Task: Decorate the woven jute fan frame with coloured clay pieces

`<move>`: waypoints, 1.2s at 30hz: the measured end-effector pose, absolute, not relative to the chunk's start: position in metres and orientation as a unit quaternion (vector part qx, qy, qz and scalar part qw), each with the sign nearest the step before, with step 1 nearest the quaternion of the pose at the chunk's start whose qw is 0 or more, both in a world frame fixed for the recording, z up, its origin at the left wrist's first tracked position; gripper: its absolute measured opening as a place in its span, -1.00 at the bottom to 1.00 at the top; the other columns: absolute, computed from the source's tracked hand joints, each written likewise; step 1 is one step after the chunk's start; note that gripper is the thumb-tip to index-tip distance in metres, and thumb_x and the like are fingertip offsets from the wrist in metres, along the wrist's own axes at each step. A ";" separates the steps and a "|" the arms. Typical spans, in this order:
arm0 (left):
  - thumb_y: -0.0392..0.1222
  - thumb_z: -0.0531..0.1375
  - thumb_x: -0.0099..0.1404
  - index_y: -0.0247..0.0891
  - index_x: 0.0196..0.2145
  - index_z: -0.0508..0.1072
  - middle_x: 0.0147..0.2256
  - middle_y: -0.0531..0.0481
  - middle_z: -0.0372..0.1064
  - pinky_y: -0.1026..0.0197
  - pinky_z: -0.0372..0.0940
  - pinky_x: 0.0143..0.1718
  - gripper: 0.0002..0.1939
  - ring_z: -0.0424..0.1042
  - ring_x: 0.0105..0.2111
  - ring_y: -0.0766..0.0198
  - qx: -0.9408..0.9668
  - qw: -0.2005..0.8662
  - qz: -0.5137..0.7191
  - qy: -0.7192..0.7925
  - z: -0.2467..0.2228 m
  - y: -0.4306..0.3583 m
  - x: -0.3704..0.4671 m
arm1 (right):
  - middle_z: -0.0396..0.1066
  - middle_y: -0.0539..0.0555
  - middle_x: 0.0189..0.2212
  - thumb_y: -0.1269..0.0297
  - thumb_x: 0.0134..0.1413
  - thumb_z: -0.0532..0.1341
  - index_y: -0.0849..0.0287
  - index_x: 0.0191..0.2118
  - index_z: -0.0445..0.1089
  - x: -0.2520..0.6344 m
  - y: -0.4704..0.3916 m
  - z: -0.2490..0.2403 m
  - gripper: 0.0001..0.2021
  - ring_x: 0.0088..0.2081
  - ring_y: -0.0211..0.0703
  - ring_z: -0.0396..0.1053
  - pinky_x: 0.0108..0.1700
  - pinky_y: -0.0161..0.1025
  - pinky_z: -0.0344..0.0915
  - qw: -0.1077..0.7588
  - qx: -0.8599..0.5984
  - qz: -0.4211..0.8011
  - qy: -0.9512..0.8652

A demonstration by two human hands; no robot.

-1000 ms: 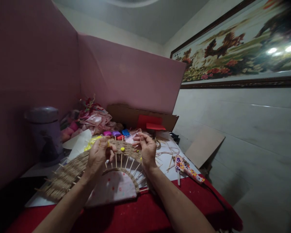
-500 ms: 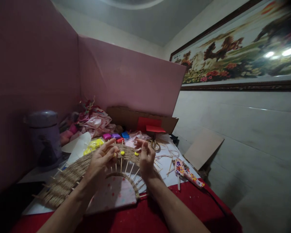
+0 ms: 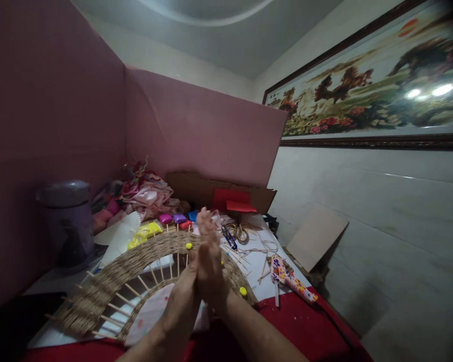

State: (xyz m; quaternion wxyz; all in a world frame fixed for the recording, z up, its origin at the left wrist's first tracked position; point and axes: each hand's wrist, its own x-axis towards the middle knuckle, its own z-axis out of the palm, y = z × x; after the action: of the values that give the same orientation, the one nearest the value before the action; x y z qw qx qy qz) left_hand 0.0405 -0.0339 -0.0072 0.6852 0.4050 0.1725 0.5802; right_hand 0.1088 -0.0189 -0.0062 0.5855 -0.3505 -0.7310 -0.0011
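My left hand and my right hand are pressed palm to palm above the woven arch. Anything between the palms is hidden. Right fingers point up and look straight; the left fingers are mostly covered. Beneath them lies the woven brown arch with thin sticks running across its open band. One yellow dot sits on the weave left of my hands, and another yellow dot is on its right part. A third is partly covered by my right hand. A yellow clay packet lies behind the arch.
A floral glue gun lies at the right, its cord crossing the red cloth. Blue-handled snips and loose sticks are behind my hands. A purple container stands left, near crumpled pink fabric. Cardboard leans at the back.
My hands were apart with bent fingers; now they have come together at the centre. The snips and the right yellow dot have come into sight, and the view has shifted slightly.
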 end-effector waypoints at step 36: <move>-0.16 0.37 -0.12 -0.31 -0.46 0.45 -0.52 0.02 0.43 0.33 0.24 -0.50 -0.74 0.36 -0.56 0.35 0.474 0.559 0.606 0.308 -0.016 0.006 -0.016 | 0.37 0.04 -0.38 0.42 0.03 0.15 0.12 -0.23 0.36 0.128 0.004 -0.016 -0.84 -0.31 -0.18 0.32 -0.26 -0.22 0.28 0.546 -0.269 0.076 -0.790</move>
State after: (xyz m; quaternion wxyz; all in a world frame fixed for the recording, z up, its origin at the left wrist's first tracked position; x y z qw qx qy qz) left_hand -0.0160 0.0056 -0.0158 0.5589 0.4741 0.3082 0.6065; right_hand 0.1282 0.0044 -0.0162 0.5461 -0.2693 -0.7896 0.0756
